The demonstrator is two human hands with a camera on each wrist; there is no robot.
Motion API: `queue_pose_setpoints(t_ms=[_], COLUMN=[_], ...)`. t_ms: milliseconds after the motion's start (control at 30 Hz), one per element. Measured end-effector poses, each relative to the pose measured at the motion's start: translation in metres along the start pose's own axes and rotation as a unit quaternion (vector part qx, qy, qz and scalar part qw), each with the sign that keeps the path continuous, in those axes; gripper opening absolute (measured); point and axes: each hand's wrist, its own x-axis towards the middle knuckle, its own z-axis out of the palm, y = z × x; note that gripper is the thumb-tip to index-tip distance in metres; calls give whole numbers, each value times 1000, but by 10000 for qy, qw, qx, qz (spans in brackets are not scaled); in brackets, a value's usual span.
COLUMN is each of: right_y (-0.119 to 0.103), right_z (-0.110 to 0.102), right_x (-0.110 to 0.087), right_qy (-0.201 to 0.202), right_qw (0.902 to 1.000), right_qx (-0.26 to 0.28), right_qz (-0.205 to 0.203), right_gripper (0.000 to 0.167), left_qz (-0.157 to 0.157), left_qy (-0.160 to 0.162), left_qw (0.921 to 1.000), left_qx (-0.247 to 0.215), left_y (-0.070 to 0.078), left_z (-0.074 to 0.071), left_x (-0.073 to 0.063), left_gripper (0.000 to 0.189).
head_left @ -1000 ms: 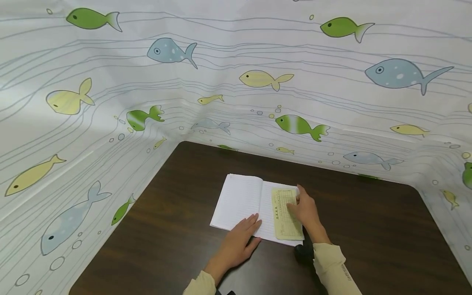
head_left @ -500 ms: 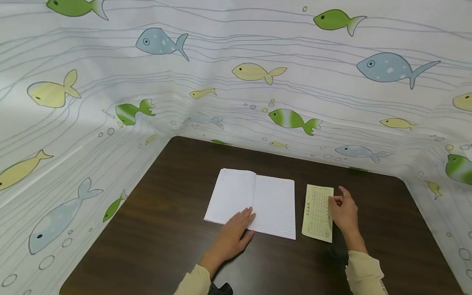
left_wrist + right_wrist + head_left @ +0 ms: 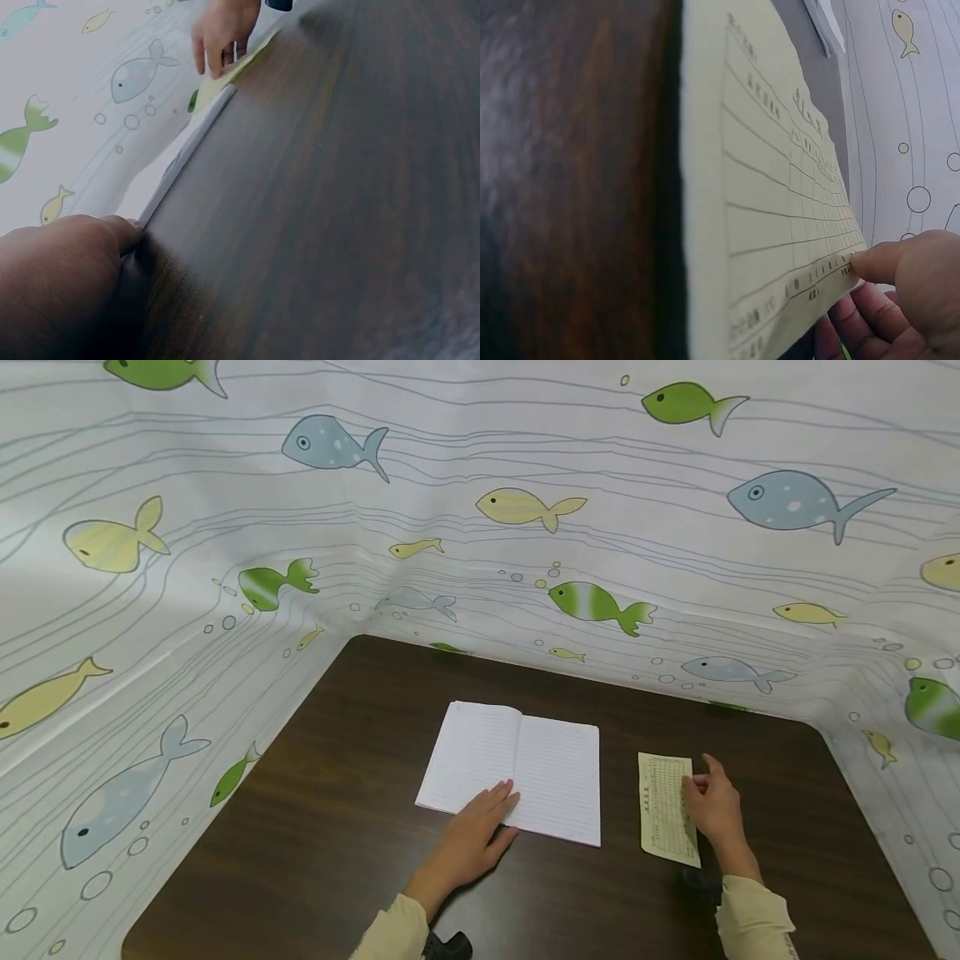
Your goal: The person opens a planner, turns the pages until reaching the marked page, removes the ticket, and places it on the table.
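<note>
An open lined notebook (image 3: 555, 777) lies on the dark table, its blank pages up. My left hand (image 3: 472, 839) rests on its lower edge near the fold, fingers extended over the page; the left wrist view shows the thumb at the notebook's edge. To the right of the notebook, my right hand (image 3: 716, 810) pinches a pale yellow receipt slip (image 3: 663, 814) by its right edge, thumb on the printed face and the other fingers behind. In the right wrist view the slip (image 3: 765, 195) shows a printed grid with rows and columns.
The dark wooden table (image 3: 337, 760) has rounded far corners. A white curtain with printed fish (image 3: 600, 527) rises along its back and sides. A black wrist device (image 3: 450, 946) sits at the left sleeve.
My right hand has lifted the yellow receipt slip off the notebook's right page and carried it right, then slightly nearer. The left hand has stayed on the notebook while the head view shifted.
</note>
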Motion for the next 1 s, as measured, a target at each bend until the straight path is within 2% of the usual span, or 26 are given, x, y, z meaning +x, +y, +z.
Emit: queue_pose_setpoints(t_ms=[233, 367, 433, 500, 567, 633, 700, 767, 833, 933, 1000], right_y=[3, -15, -34, -57, -79, -97, -112, -122, -127, -128, -126], right_z=[0, 5, 12, 25, 44, 67, 88, 103, 112, 115, 115], right_x=[-2, -8, -13, -22, -34, -49, -64, -77, -86, -95, -97], right_qy=[253, 665, 749, 658, 447, 57, -506, -1074, -1419, -1360, -1180], right_qw=[9996, 9972, 9945, 9876, 9725, 9508, 9333, 9253, 9273, 9384, 9454], right_qx=[-81, -323, -529, -716, -881, -1016, -1048, -1079, -1186, -1413, -1492], right_qz=[120, -71, -502, -1228, -2108, -2925, -3396, -3474, -3255, -2846, -2646], right_gripper=[66, 68, 64, 57, 47, 41, 42, 45, 48, 49, 50], left_qz=[17, 50, 47, 31, 21, 20, 14, -21, -118, -454, -883], left_qy=[-74, 27, 111, 158, 155, 134, 105, 82, 78, 315, 638], left_qw=[10000, 9998, 9997, 9997, 9998, 9999, 9999, 9999, 9998, 9977, 9926], left_qx=[63, 182, 211, 169, 106, 82, 87, 115, 163, 379, 534], left_y=[1, 0, 0, 0, 0, 0, 0, 1, 1, 0, -2], left_z=[3, 4, 4, 4, 3, 2, 3, 3, 4, 4, 1], left_x=[2, 1, 1, 0, 0, 1, 1, 2, 2, 0, -1], left_gripper=[53, 53, 52, 52, 51, 51, 50, 49, 48, 47, 46])
